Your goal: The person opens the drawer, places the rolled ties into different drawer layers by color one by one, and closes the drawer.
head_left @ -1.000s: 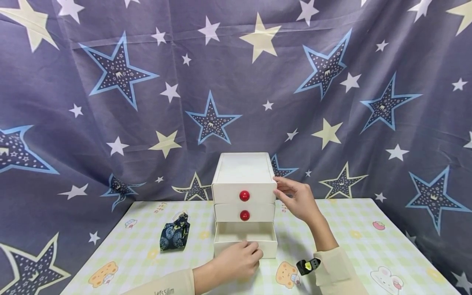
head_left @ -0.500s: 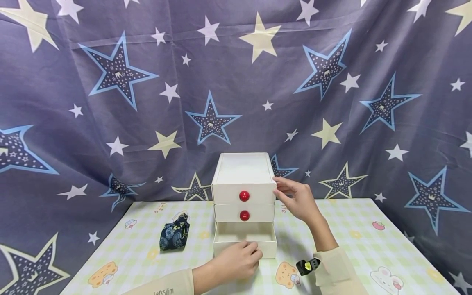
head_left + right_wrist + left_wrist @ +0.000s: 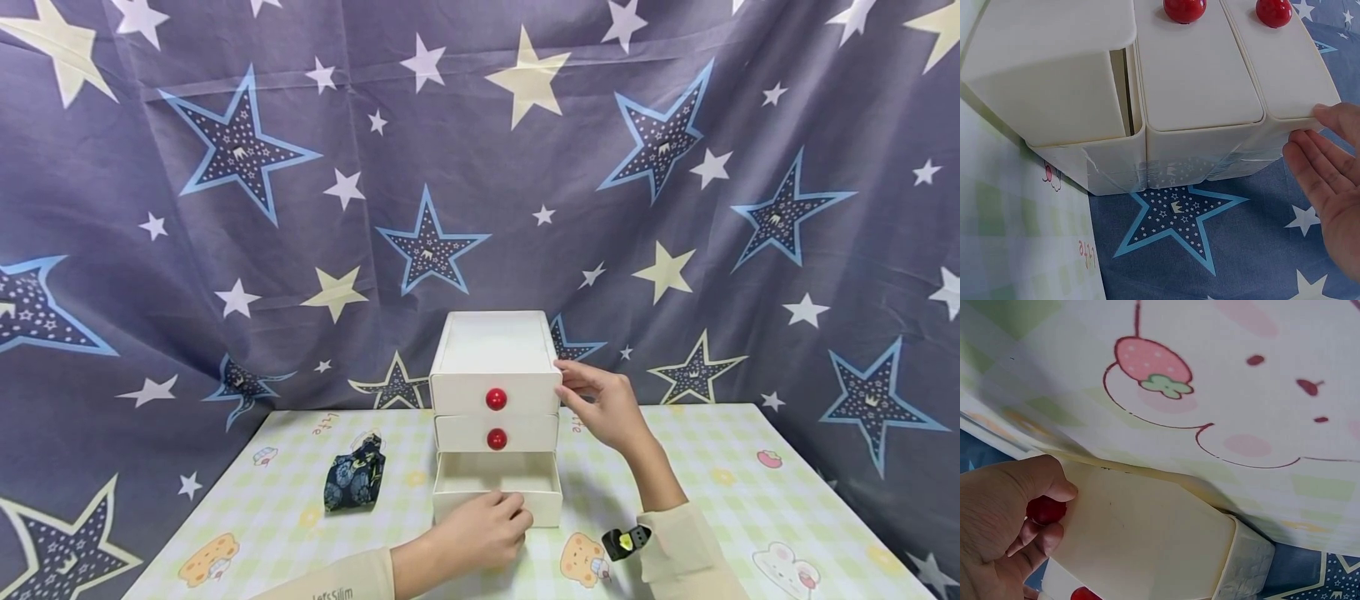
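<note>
A white cabinet (image 3: 495, 342) with three stacked drawers stands at the middle of the table. Its bottom drawer (image 3: 549, 507) is pulled out, and the part of its inside that shows is bare. My left hand (image 3: 483, 529) is at that drawer's front, thumb and fingers pinching its red knob (image 3: 1046, 510). At the cabinet's upper right front corner is my right hand (image 3: 609, 404). Its thumb lies on the front edge of the top drawer (image 3: 1297, 69), while nearly straight fingers (image 3: 1316, 165) touch the side wall. Both upper drawers are closed, each with a red knob.
A dark blue flower-patterned cloth item (image 3: 355, 475) lies left of the cabinet. Beside the right cuff is a small black object (image 3: 626, 542) with a yellow mark. A checked cloth (image 3: 262, 517) covers the table, and a star-patterned curtain (image 3: 480, 167) hangs behind.
</note>
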Available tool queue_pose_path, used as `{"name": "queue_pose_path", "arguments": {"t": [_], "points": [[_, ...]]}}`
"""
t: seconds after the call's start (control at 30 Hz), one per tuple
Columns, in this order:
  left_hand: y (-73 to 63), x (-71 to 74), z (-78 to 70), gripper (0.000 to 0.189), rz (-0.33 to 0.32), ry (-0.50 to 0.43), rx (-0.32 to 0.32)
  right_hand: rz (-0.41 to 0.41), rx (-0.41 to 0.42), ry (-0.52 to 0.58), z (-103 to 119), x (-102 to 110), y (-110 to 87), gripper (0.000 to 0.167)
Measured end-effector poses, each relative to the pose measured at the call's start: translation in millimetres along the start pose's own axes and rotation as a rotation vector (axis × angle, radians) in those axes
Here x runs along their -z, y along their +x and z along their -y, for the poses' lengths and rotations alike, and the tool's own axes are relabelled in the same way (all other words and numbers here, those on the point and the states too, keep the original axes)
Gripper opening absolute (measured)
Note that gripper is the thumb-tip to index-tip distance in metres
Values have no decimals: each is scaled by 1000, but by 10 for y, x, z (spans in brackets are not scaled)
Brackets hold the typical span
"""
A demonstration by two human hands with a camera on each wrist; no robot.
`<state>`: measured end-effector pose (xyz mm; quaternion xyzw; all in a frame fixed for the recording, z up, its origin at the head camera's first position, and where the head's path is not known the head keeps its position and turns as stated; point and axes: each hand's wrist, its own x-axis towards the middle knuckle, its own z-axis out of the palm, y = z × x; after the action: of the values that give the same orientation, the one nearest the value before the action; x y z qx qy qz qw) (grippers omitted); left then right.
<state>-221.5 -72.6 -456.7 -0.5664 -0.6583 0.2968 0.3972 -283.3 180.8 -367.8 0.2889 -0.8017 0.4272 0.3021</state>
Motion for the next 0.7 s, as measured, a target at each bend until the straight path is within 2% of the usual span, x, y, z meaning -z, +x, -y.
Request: {"name": "queue_pose_path", "arguments": {"t": [0.7], "points": [[8, 78, -31, 22, 4, 17, 0, -1, -9, -4, 18, 4, -4, 38]]}}
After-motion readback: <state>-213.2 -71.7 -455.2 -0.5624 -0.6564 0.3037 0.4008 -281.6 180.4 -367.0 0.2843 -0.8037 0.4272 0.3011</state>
